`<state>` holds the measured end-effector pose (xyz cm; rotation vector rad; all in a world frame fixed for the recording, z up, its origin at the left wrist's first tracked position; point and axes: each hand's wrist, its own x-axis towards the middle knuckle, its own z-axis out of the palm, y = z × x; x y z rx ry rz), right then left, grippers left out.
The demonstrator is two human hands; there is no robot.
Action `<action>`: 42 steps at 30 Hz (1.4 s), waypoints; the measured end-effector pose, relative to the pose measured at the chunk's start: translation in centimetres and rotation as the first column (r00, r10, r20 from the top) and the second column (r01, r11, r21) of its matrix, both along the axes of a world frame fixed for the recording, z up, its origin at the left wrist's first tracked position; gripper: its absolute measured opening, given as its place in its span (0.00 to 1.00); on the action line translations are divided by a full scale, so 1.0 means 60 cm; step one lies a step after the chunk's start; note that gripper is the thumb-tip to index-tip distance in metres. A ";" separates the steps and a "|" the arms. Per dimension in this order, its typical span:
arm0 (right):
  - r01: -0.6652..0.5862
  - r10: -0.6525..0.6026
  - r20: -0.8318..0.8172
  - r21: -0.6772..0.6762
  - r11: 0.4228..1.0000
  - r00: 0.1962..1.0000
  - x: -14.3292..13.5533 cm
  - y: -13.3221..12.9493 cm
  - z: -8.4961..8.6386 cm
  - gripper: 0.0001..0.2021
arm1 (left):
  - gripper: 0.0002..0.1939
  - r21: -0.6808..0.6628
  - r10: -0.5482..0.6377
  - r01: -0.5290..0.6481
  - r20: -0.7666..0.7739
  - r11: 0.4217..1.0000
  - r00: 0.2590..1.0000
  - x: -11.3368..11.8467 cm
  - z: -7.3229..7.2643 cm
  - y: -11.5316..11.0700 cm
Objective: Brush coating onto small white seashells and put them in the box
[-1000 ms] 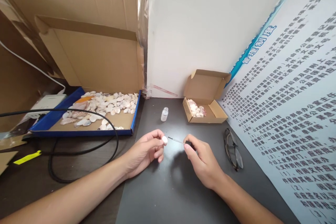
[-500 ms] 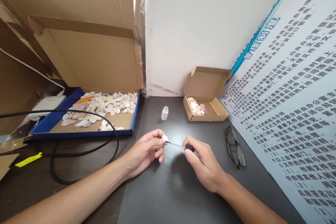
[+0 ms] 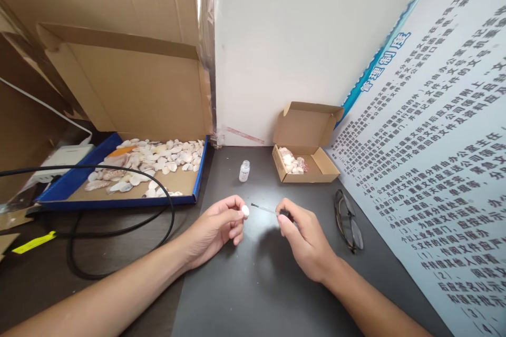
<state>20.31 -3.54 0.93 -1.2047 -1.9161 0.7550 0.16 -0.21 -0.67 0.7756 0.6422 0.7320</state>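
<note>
Between the thumb and forefinger of my left hand (image 3: 221, 224) is a small white shell (image 3: 245, 211). My right hand (image 3: 302, 237) grips the black cap of a thin brush (image 3: 265, 208), whose clear stem and dark bristle tip point left. A short gap separates the bristles from the shell. Beyond my hands an uncapped little clear glass bottle (image 3: 244, 171) stands upright, with a label on its front.
At left a blue-edged box (image 3: 118, 200) holds many shells (image 3: 158, 160). A small cardboard box (image 3: 310, 178) with shells stands back right. Eyeglasses (image 3: 348, 221) lie near the printed sheet (image 3: 435, 168). A black cable (image 3: 172, 221) loops beside my left forearm.
The brush tip has come away from the shell and risen slightly, leaving a gap between them. The shell now shows more of its face. The whole view has shifted slightly.
</note>
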 end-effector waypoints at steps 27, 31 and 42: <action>-0.031 0.031 0.001 0.005 0.999 1.000 0.000 -0.002 0.000 0.13 | 0.11 0.058 -0.020 0.022 -0.034 0.998 0.999 0.002 0.002 -0.001; -0.022 0.022 0.036 0.011 1.000 0.999 0.000 -0.002 0.000 0.13 | 0.11 0.055 -0.019 0.020 -0.033 0.998 0.999 0.003 0.001 -0.001; 0.018 -0.019 0.015 0.025 1.000 1.000 0.002 -0.003 0.003 0.14 | 0.09 0.077 -0.030 0.033 -0.037 0.996 0.999 0.002 -0.004 -0.002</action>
